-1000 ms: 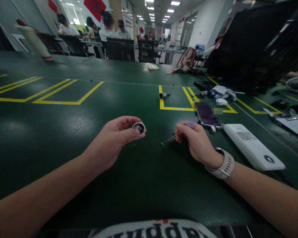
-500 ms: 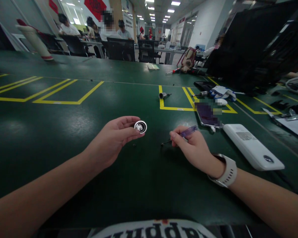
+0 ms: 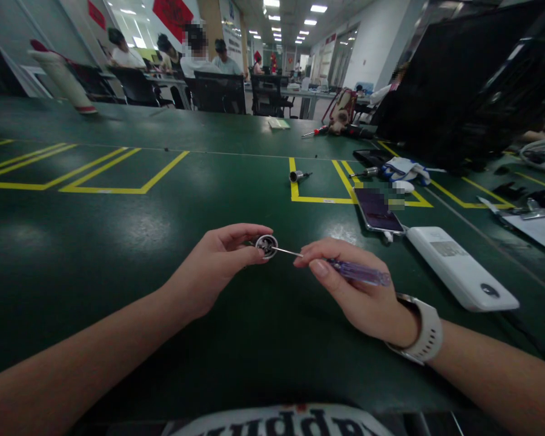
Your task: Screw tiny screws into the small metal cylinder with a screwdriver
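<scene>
My left hand (image 3: 215, 266) is closed on a small round metal housing (image 3: 272, 240), its open face turned toward the right. Dark and silvery parts show inside the rim. My right hand (image 3: 352, 281) grips a screwdriver (image 3: 363, 272) with a clear purple handle. Its thin shaft points left, and the tip reaches into the housing's opening. Whether the tip sits on a screw in there is too small to tell. A white watch strap circles my right wrist.
A phone (image 3: 376, 211) and a white power bank (image 3: 463, 269) lie right of my right hand. Ahead is a metal cup-shaped part with a shaft (image 3: 295, 176). Gloves (image 3: 406, 171), a clipboard (image 3: 538, 221) and a large black monitor (image 3: 458, 85) occupy the right side.
The screwdriver has swung up from near the table, its tip now inside the housing. My left hand has shifted slightly right and toward me with the housing.
</scene>
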The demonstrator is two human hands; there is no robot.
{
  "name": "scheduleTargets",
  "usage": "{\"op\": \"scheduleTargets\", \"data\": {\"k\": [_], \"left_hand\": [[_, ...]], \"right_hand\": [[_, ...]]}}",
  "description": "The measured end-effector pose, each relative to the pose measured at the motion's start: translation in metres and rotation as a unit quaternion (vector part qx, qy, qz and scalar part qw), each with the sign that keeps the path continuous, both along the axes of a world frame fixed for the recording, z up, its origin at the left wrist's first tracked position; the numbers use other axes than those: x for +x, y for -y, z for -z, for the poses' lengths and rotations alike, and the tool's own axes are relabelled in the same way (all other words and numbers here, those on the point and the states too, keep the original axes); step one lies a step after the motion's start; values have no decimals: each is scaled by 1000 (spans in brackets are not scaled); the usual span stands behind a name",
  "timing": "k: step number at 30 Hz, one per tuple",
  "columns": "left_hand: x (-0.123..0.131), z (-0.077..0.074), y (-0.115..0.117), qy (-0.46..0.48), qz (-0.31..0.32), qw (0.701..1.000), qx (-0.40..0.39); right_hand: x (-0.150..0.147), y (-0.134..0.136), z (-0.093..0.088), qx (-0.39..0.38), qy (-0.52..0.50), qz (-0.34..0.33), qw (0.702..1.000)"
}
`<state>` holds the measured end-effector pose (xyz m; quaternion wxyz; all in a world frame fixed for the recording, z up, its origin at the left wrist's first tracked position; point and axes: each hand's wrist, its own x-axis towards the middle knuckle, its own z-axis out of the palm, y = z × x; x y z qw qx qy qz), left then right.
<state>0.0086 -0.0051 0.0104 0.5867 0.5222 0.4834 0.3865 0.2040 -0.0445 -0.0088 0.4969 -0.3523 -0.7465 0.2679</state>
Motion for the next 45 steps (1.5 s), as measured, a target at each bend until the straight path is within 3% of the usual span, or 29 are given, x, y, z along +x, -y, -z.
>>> {"op": "scheduleTargets", "data": {"k": [8, 30, 34, 37, 39, 42, 45], "left_hand": [[2, -3, 3, -38, 2, 999, 29], [7, -7, 8, -118, -15, 991, 58], [1, -9, 0, -107, -34, 992, 63], [-9, -14, -10, -57, -88, 991, 82], [-15, -17, -16, -35, -110, 989, 87], [-20, -20, -20, -20, -123, 989, 84], [-21, -21, -20, 1, -123, 990, 74]], "right_hand": [[-2, 1, 1, 83, 78, -6, 993], [-8, 6, 1, 143, 136, -22, 980], [-8, 6, -1, 70, 45, -2, 997], [-8, 1, 2, -86, -41, -3, 995], [-9, -4, 6, -191, -76, -52, 977], [-13, -12, 12, -272, -63, -109, 954], [-18, -16, 14, -284, -14, -128, 950]]}}
